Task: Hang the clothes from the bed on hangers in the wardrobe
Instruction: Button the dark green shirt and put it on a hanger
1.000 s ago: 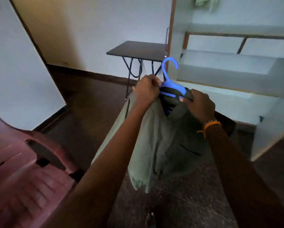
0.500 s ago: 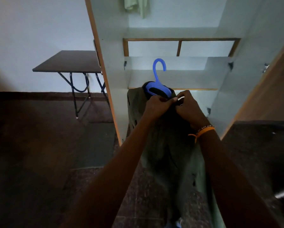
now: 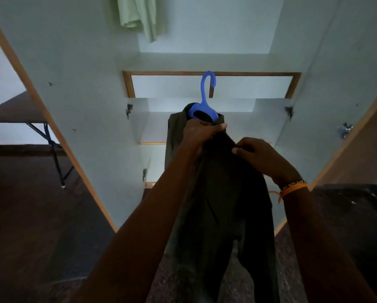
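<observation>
Both hands' fingers pinching shirt

Wardrobe: open, pale interior panels with wood-coloured edging, stepped shelves at the back. Light green garment hanging at top. Floor: dark, carrying the wardrobe and, at left, a dark-topped table on black metal legs.
</observation>
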A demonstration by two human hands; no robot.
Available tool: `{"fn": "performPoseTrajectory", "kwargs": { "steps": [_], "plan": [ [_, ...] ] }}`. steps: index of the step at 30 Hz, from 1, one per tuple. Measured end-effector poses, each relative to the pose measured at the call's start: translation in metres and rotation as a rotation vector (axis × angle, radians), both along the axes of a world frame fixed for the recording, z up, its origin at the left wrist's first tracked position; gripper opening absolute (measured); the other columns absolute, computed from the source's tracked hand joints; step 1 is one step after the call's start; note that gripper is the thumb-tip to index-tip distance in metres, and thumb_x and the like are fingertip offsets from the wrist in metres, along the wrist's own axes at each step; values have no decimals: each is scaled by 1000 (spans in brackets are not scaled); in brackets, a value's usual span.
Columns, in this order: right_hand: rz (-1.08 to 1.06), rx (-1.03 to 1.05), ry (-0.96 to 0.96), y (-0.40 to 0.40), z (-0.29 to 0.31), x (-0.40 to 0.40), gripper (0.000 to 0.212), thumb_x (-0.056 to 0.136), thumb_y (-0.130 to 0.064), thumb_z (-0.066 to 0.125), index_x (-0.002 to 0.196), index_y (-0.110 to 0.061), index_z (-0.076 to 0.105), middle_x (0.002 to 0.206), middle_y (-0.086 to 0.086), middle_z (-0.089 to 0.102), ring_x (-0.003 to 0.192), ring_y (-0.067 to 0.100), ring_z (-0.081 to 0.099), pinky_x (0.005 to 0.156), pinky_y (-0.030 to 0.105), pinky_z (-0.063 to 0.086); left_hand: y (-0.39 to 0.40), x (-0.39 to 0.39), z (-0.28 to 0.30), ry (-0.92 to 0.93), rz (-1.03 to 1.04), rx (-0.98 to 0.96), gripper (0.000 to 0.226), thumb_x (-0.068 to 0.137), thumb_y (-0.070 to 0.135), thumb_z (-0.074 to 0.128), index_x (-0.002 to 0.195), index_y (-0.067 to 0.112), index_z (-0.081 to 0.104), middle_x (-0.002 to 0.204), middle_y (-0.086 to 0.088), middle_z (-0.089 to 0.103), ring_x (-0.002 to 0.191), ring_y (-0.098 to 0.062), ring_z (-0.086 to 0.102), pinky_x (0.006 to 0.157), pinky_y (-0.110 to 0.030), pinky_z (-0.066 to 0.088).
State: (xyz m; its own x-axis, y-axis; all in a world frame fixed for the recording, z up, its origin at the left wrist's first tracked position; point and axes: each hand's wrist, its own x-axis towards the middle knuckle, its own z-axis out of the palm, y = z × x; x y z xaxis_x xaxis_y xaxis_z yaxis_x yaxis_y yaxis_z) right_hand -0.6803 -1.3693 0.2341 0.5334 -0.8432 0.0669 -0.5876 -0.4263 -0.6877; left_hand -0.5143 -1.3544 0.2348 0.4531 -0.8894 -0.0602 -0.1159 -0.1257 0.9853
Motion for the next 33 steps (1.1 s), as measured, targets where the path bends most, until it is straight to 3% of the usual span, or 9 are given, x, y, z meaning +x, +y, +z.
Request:
{"fn": "performPoseTrajectory", "kwargs": {
  "steps": [3,6,11,14,17,20,25,31,33],
  "plan": [
    [-2,85,-222,-45,11,20,12,94,-16,52,88,-12,61,87,4,60,82,18,59,73,29,47,-52,17,17,69,7,-71,21,77,27,77,81,12,64,79,-1,63,74,-11,59,66,-20,48],
    [72,192,-360,-95,31,47,12,92,-7,50,96,-13,60,93,4,63,84,14,62,72,23,50,-111,49,43,175,48,-142,16,78,25,76,81,16,63,81,3,63,77,-9,60,62,-16,47],
    [20,67,-653,-186,87,110,16,94,-7,48,92,4,59,88,22,62,81,24,60,75,32,45,-205,119,111,322,-27,-375,27,83,16,71,106,3,66,95,-5,69,87,-11,66,76,-16,53],
    [30,71,-890,-238,152,154,16,94,-5,47,86,-2,60,73,9,67,66,15,63,61,20,50,-246,162,173,216,-144,-555,25,90,18,63,113,9,61,103,-5,67,91,-10,67,84,-20,54],
    [42,-49,-1017,-287,222,194,19,94,-7,46,80,-7,58,70,5,65,62,12,62,59,18,51,-278,210,229,-72,-57,-649,23,92,19,60,114,12,62,99,-3,67,88,-10,65,85,-24,53],
    [-10,-265,-1064,-338,292,238,20,96,-9,46,80,-12,57,80,7,61,75,18,60,75,31,50,-305,257,266,-193,-5,-607,11,91,18,61,98,12,67,92,-5,68,85,-15,63,84,-28,52],
    [-79,-560,-1090,-416,391,303,23,95,-15,50,106,3,58,106,25,62,94,33,62,89,46,50,-346,316,298,-333,37,-558,10,91,15,60,94,13,69,99,-11,69,88,-18,63,86,-28,52],
    [-99,-910,-966,-498,462,381,16,94,-15,50,101,-2,56,92,7,53,87,22,51,68,23,32,-405,377,329,-478,97,-595,9,90,19,62,86,19,70,92,0,68,94,-17,64,94,-35,50],
    [-114,-995,-888,-526,474,409,18,94,-15,50,102,0,55,96,10,54,91,25,51,71,24,31,-429,393,345,-521,128,-620,8,90,21,62,89,18,70,92,0,67,95,-18,64,95,-38,50]
  ]
}}
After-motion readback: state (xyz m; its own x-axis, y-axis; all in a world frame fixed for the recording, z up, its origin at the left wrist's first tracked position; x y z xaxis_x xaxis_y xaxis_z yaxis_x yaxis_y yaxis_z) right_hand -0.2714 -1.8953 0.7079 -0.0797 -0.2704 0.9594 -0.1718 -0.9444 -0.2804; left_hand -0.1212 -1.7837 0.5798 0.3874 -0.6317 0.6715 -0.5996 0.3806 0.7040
